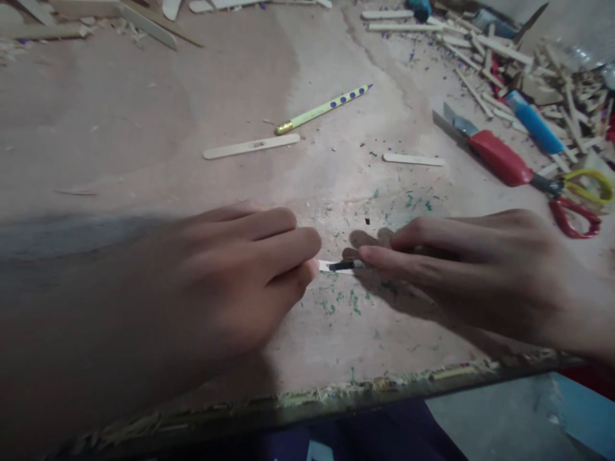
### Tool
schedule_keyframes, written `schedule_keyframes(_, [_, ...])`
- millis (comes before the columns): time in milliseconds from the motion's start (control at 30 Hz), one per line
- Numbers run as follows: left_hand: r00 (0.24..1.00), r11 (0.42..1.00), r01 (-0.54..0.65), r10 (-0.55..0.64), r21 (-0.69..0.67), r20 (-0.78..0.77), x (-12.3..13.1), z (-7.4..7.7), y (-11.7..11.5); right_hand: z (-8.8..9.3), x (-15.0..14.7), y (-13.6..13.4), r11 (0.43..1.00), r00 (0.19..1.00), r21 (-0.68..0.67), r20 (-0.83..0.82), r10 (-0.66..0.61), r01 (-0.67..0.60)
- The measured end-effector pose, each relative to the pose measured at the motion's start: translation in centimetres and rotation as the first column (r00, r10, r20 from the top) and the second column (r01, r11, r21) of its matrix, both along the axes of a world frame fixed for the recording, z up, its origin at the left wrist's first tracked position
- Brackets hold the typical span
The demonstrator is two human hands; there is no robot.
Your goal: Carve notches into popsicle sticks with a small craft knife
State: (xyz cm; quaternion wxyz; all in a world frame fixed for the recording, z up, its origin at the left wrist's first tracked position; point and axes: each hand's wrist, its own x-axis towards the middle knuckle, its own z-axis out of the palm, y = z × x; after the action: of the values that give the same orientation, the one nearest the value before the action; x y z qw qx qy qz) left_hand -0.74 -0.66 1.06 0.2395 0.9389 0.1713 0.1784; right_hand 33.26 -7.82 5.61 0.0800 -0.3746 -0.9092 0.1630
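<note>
My left hand is closed, its fingers curled over the left end of a pale craft stick low on the board. Only a short piece of that stick shows between my hands. From the right, my right hand pinches a small dark-tipped tool, whose tip lies on the stick; its exact kind I cannot make out. Farther up lie a yellow-green pencil with purple dots, a craft stick with a small cut-out in it, and a shorter craft stick.
Red-and-yellow-handled scissors lie at the right, beside a red-handled cutter and a blue tube-like piece. A heap of stick scraps fills the upper right. More wood pieces are at upper left. The board's front edge holds shavings.
</note>
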Motion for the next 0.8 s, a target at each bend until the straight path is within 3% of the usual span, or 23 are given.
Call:
schedule_keyframes(67, [1.0, 0.999, 0.003, -0.003, 0.037, -0.007, 0.1, 0.2, 0.1, 0.2, 0.0, 0.2, 0.999, 0.999, 0.016, -0.006, 0.043, -0.043])
schedule_keyframes(133, [1.0, 0.998, -0.001, 0.001, 0.069, 0.01, 0.3, 0.4, 0.2, 0.3, -0.1, 0.1, 1.0, 0.999, 0.0, -0.033, 0.0, 0.0])
schedule_keyframes(233, [1.0, 0.999, -0.021, 0.021, 0.045, 0.011, 0.3, 0.3, 0.2, 0.4, -0.2, -0.6, 0.996, 0.995, -0.011, -0.048, -0.088, 0.087])
schedule_keyframes(400, [1.0, 1.0, -0.028, 0.028, -0.003, 0.01, 0.0, 0.0, 0.0, 0.2, -0.1, -2.3, 0.995, 0.994, -0.014, -0.048, -0.101, 0.1])
schedule_keyframes(667, [1.0, 1.0, -0.02, 0.02, -0.014, -0.013, -0.3, -0.3, 0.0, -0.5, -1.3, -3.2, 0.989, 0.995, 0.115, 0.023, -0.098, 0.094])
schedule_keyframes(800, [0.999, 1.0, -0.009, 0.009, -0.012, -0.032, -0.3, 0.1, -0.1, -0.7, -1.6, -3.4, 0.988, 0.986, -0.002, -0.066, -0.155, 0.155])
